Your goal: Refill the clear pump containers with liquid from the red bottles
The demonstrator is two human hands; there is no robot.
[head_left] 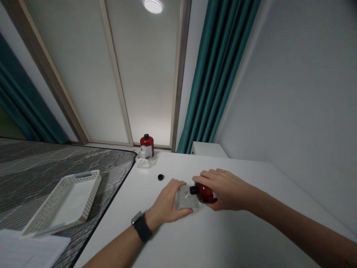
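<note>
My right hand (223, 188) grips a small red bottle (205, 192) tipped on its side, its black neck pointing left over a small clear container (186, 199). My left hand (167, 203), with a dark watch on the wrist, holds that clear container steady on the white table (223, 238). A loose black cap (160, 177) lies on the table just beyond my left hand.
A second red bottle (147, 145) with a black cap stands in a clear tray (145, 161) at the table's far edge. A white perforated basket (65, 201) rests on the grey patterned surface to the left. Teal curtains hang behind, and a white wall runs along the right.
</note>
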